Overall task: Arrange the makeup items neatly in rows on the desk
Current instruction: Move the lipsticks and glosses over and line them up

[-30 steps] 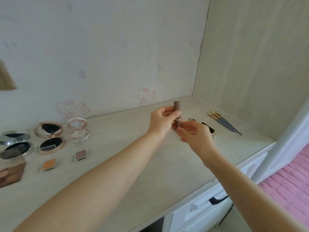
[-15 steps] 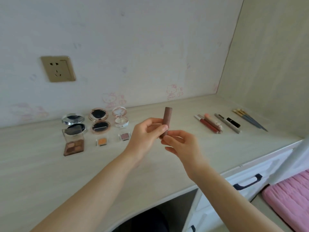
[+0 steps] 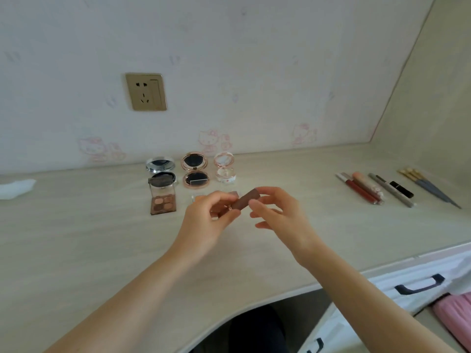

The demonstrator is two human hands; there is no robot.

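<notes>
A brown lipstick tube [image 3: 246, 202] is tilted above the middle of the desk [image 3: 102, 245]. My left hand [image 3: 209, 220] pinches its lower end. My right hand [image 3: 277, 215] has its fingers curled around the upper end. Behind the hands stand open compacts: a silver one [image 3: 160, 165], a rose-gold one [image 3: 195, 169] and a clear pink one [image 3: 224, 167]. A brown eyeshadow palette [image 3: 163, 200] lies to the left. On the right lie lip glosses [image 3: 360, 187], a grey pencil [image 3: 392, 191], a black lipstick [image 3: 401, 189] and brushes [image 3: 428, 187].
A wall socket [image 3: 145, 92] sits above the compacts. A white tissue [image 3: 15, 188] lies at the far left. The side wall [image 3: 433, 98] closes off the right. White drawers with a dark handle [image 3: 420, 285] are below the desk edge, and pink fabric [image 3: 456, 314] lies at the lower right.
The view has swung left and down. The lipstick has tipped from upright to slanted and moved in front of the compacts, both hands still on it.
</notes>
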